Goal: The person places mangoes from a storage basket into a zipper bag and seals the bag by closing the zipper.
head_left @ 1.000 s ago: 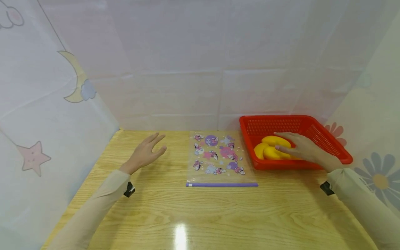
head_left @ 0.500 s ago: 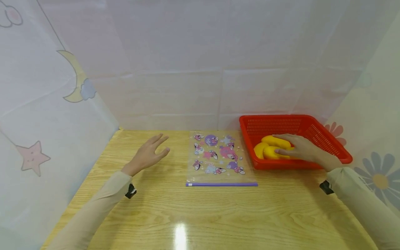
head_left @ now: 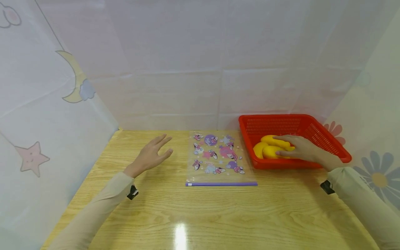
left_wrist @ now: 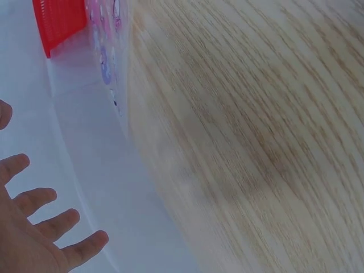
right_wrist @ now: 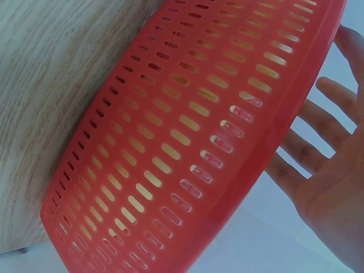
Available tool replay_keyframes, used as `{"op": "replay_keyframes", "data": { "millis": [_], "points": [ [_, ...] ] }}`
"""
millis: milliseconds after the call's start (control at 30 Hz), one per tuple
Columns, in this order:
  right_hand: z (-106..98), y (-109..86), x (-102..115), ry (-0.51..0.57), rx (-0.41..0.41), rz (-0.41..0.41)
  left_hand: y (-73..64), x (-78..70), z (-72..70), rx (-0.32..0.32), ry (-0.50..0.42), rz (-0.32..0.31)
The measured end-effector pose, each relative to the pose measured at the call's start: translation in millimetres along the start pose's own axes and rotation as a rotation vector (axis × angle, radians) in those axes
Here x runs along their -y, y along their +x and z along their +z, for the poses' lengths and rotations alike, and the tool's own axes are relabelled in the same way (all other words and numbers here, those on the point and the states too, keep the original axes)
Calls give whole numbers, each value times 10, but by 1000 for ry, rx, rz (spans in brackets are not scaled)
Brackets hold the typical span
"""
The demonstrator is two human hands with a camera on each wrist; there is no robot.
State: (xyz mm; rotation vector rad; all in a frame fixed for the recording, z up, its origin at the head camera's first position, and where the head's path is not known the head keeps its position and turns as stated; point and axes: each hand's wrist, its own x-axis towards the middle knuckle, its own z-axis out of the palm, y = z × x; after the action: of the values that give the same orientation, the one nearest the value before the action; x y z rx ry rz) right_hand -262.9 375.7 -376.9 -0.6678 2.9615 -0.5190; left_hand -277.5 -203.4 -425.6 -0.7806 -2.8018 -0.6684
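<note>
My left hand (head_left: 151, 156) hovers over the left side of the wooden table, fingers spread and holding nothing. To its right lies a clear zip bag (head_left: 215, 158) printed with pink and purple characters, flat, its purple slider edge toward me. My right hand (head_left: 301, 149) reaches over the near rim of a red plastic basket (head_left: 339, 151). Its fingers and thumb are loosely extended over several smooth yellow oval fruits (head_left: 271, 151), overlapping them. In the right wrist view, the basket's slotted wall (right_wrist: 187, 122) hides the fruits except for yellow showing through the slots.
Pale printed sheets (head_left: 175, 93) stand behind the table and at both sides. The basket sits at the back right, close to the rear sheet and the bag's right edge. Bare wood (head_left: 212, 211) stretches across the front.
My left hand has drifted slightly right, toward the bag. My right hand has settled a little lower over the yellow fruits. Bag and basket stay in place.
</note>
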Motion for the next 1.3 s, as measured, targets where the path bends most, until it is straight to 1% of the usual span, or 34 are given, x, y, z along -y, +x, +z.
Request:
{"op": "replay_keyframes", "data": {
  "millis": [100, 367, 500, 600, 800, 967, 1300],
  "points": [
    [1, 6, -10, -6, 5, -5, 1, -8, 17, 1, 8, 17],
    [10, -1, -6, 14, 13, -8, -5, -55, 40, 5, 13, 32],
    [22, 5, -3, 20, 13, -16, -15, -85, 44, 19, 15, 44],
    [23, 9, 6, 22, 13, -29, -15, -88, 56, 21, 16, 51],
    [9, 4, 12, 21, 17, -41, -5, -76, 77, 4, 9, 62],
    [-4, -3, 10, 26, 23, -40, 5, -83, 105, 13, 8, 68],
    [-21, -10, 10, 20, 22, -56, 6, -197, 113, 19, -17, 92]
  ]
}}
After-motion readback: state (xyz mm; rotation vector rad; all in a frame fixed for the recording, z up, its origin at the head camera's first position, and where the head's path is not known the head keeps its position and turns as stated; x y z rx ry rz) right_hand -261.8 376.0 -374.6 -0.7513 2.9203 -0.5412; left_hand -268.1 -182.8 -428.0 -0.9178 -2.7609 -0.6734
